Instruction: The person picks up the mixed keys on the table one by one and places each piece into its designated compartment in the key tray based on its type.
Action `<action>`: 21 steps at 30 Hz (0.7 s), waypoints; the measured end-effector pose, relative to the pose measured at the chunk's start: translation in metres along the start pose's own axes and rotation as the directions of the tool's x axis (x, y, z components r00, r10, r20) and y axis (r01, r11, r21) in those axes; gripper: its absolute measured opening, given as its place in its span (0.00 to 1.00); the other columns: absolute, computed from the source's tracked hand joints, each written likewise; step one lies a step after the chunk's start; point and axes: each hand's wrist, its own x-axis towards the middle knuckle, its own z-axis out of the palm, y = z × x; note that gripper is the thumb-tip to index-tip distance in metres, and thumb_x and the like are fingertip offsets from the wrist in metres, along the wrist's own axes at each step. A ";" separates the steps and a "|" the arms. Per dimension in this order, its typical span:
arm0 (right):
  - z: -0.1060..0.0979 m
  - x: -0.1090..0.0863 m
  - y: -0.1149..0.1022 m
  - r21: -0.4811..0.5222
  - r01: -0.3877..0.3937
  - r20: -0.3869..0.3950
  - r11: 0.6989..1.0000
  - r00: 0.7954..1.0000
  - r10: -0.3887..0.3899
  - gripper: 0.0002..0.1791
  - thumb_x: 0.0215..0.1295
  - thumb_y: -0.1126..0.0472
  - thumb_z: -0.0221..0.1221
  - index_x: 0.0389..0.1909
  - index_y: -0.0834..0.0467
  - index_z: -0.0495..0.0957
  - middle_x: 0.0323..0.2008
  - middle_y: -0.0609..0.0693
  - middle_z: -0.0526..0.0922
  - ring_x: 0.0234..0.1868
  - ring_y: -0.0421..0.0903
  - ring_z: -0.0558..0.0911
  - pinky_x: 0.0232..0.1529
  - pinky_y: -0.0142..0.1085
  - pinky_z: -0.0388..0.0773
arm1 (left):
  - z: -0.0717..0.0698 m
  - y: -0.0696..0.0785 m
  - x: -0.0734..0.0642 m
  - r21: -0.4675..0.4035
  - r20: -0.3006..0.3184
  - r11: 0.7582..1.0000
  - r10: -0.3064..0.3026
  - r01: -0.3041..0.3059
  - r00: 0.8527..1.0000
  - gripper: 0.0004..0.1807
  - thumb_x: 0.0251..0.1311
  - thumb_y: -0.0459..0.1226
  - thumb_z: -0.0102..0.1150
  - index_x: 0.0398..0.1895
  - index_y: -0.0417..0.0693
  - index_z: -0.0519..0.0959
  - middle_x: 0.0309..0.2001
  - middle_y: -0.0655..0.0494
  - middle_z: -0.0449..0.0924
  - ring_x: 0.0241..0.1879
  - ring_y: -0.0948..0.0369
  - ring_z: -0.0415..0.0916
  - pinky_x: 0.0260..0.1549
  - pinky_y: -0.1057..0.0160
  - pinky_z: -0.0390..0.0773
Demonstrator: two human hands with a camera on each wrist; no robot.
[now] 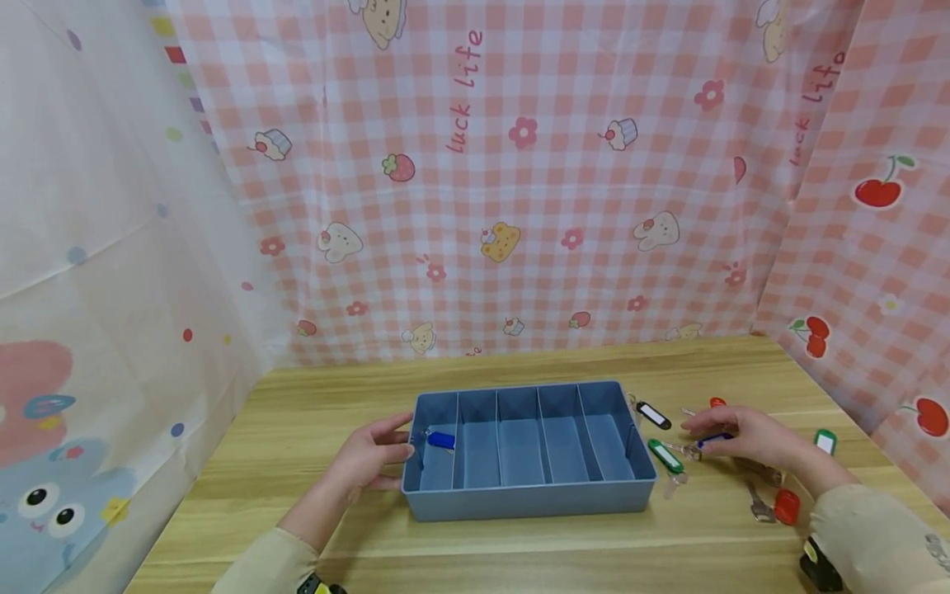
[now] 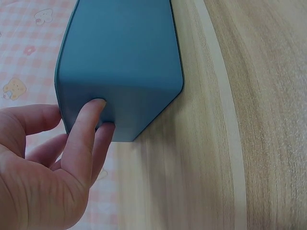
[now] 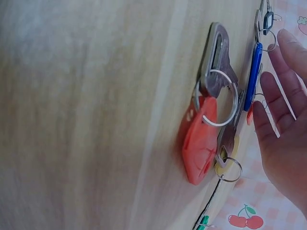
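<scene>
A blue-grey divided box (image 1: 530, 502) sits on the wooden table, with a blue key tag (image 1: 441, 440) in its leftmost compartment. My left hand (image 1: 367, 455) touches the box's left end; in the left wrist view its fingertips rest against the outer end wall (image 2: 124, 110). To the right of the box, my right hand (image 1: 760, 437) hovers at another blue key tag (image 1: 712, 440) with a key and ring. In the right wrist view its fingers are spread beside that blue tag (image 3: 253, 76), not curled round it. The head view hides part of the tag under the fingers.
Around the right hand lie a black key tag (image 1: 654, 415), a green one (image 1: 665, 456), another green one (image 1: 825, 441), a red one (image 1: 787, 506) with its key, and a second red one (image 1: 717, 402). Patterned cloth (image 1: 519, 190) hangs behind the table.
</scene>
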 end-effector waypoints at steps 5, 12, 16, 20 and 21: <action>0.000 0.001 0.001 -0.026 -0.003 0.008 1.000 1.000 0.003 0.18 0.65 0.62 0.65 0.54 0.65 0.80 0.50 0.58 0.84 0.50 0.34 0.78 0.50 0.29 0.76 | 0.000 0.001 0.000 0.009 -0.004 1.000 -0.001 0.001 1.000 0.31 0.60 0.24 0.60 0.69 0.42 0.71 0.59 0.33 0.74 0.44 0.49 0.80 0.30 0.46 0.85; 0.001 0.002 0.002 -0.021 -0.017 -0.003 1.000 1.000 0.017 0.15 0.63 0.63 0.66 0.50 0.63 0.82 0.48 0.56 0.84 0.47 0.34 0.78 0.48 0.28 0.76 | 0.000 0.001 0.000 0.014 0.014 1.000 0.012 -0.012 1.000 0.32 0.60 0.24 0.61 0.69 0.40 0.69 0.59 0.32 0.73 0.44 0.49 0.80 0.29 0.47 0.85; 0.002 0.003 0.001 -0.031 -0.036 -0.022 0.999 0.999 0.035 0.14 0.62 0.63 0.67 0.49 0.62 0.83 0.47 0.55 0.85 0.47 0.36 0.79 0.48 0.29 0.76 | 0.000 0.001 -0.001 0.016 0.026 1.000 0.017 -0.018 1.000 0.32 0.61 0.25 0.61 0.70 0.39 0.68 0.60 0.30 0.72 0.45 0.48 0.80 0.30 0.46 0.85; 0.002 0.003 0.001 -0.042 -0.054 -0.034 0.998 0.998 0.053 0.14 0.61 0.64 0.67 0.48 0.61 0.84 0.46 0.54 0.85 0.46 0.37 0.79 0.48 0.29 0.76 | 0.000 0.001 -0.001 0.020 0.021 1.000 0.012 -0.013 1.000 0.32 0.61 0.25 0.60 0.70 0.39 0.68 0.60 0.30 0.72 0.46 0.47 0.80 0.30 0.45 0.85; 0.002 0.003 0.002 -0.047 -0.058 -0.035 0.997 0.998 0.056 0.13 0.61 0.64 0.67 0.47 0.61 0.84 0.46 0.54 0.85 0.46 0.37 0.79 0.47 0.29 0.76 | 0.000 0.001 -0.001 0.022 0.020 1.000 0.012 -0.012 1.000 0.32 0.61 0.25 0.60 0.70 0.39 0.68 0.61 0.30 0.71 0.46 0.47 0.80 0.30 0.45 0.85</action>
